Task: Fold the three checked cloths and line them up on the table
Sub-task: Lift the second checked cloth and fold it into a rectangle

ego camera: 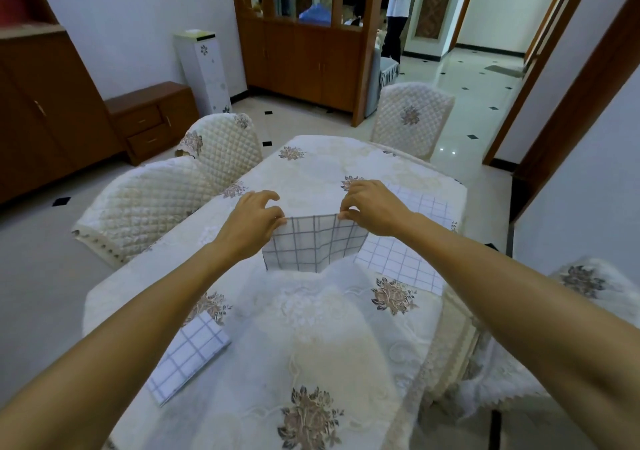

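Observation:
A white cloth with grey checks point(313, 243) hangs lifted above the middle of the table, held by its top corners. My left hand point(251, 219) pinches the left corner and my right hand point(372, 207) pinches the right corner. A second checked cloth point(407, 255) lies flat and spread under my right forearm, reaching toward the table's right edge. The third checked cloth point(188, 356) lies folded into a narrow rectangle near the table's left front edge.
The table point(311, 328) wears a cream lace cloth with flower motifs. Quilted chairs stand at the left point(145, 204), far left point(225, 145), far end point(412, 117) and right point(585, 283). A person point(396, 10) stands in the far doorway.

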